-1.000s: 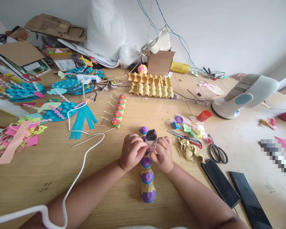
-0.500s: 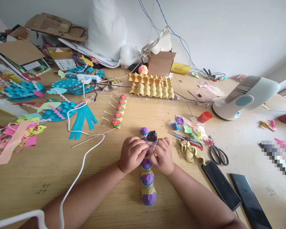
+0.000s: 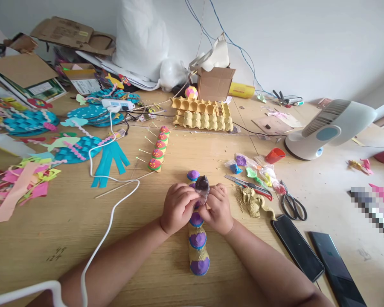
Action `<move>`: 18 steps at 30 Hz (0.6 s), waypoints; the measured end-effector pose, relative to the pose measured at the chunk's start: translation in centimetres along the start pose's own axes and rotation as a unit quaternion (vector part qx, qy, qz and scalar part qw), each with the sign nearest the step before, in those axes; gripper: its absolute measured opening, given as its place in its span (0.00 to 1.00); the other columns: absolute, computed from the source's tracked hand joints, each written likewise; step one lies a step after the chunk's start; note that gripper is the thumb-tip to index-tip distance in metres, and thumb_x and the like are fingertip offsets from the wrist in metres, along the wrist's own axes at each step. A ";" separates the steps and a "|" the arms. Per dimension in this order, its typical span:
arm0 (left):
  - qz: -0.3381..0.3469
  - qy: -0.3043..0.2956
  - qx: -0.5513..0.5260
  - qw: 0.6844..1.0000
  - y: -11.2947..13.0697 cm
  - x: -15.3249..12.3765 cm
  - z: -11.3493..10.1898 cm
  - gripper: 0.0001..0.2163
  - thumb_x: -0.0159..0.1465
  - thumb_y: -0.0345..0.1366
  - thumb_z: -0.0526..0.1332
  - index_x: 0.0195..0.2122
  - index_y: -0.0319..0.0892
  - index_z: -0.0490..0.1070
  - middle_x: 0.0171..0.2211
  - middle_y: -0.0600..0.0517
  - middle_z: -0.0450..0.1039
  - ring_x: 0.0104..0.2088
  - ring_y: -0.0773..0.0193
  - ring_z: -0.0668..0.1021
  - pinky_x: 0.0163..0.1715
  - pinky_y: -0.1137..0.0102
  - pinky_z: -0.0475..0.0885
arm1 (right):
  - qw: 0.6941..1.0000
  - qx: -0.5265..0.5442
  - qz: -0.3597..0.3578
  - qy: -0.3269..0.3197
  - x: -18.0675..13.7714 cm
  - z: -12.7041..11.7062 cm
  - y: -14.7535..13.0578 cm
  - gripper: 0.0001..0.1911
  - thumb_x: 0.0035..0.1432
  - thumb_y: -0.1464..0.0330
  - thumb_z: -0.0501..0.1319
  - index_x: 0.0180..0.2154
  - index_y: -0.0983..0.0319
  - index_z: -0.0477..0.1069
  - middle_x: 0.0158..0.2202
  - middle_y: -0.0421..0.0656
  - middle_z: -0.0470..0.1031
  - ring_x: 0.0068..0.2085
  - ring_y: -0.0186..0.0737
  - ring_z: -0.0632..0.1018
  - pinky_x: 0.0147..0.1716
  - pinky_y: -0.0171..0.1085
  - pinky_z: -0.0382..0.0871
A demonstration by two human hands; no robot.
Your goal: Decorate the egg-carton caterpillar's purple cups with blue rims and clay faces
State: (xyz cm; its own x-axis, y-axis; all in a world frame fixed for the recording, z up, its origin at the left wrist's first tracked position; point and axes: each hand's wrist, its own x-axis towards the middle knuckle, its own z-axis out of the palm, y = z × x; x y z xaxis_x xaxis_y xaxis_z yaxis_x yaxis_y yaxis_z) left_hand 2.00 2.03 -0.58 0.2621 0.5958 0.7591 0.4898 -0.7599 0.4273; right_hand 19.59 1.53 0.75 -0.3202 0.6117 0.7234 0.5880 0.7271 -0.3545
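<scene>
Between my two hands is a small clear plastic bag (image 3: 202, 186) with a black lump inside. The fingers of my left hand (image 3: 179, 207) pinch its left side, and those of my right hand (image 3: 216, 209) pinch its lower right. Beneath them, lengthwise on the table, lies an egg-carton strip (image 3: 198, 254) whose bumps are covered in purple with blue rims; my hands hide its middle. Farther off stands a finished-looking caterpillar (image 3: 158, 150) of red and green bumps with thin pins sticking out at its sides.
Right of my hands lie small bags of coloured clay (image 3: 251, 172), a utility knife (image 3: 249, 186), carton scraps (image 3: 254, 204), scissors (image 3: 293, 205) and a phone (image 3: 297, 247). Egg cartons (image 3: 208, 121) lie behind, a fan (image 3: 326, 132) at right. A white cable (image 3: 110, 221) crosses the left side.
Both hands stay in nearly the same place, still pinching the bag. The whole view has shifted very slightly.
</scene>
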 end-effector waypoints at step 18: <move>-0.080 0.066 -0.042 0.994 -0.4 0.1 0.4 0.04 0.72 0.28 0.59 0.43 0.44 0.71 0.38 0.50 0.77 0.41 0.62 0.78 0.45 0.66 0.74 | 1.000 -0.010 0.014 -0.006 0.0 -0.3 0.0 0.11 0.63 0.73 0.60 0.28 0.59 0.63 0.31 0.41 0.75 0.34 0.40 0.72 0.41 0.46 0.59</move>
State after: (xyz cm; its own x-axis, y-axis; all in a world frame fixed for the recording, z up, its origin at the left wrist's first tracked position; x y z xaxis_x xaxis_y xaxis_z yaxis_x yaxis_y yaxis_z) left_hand 2.19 2.45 -0.87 0.0727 0.6753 0.7340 0.4429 -0.6812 0.5829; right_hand 19.82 1.40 0.92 -0.3118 0.6361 0.7058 0.6113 0.7030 -0.3635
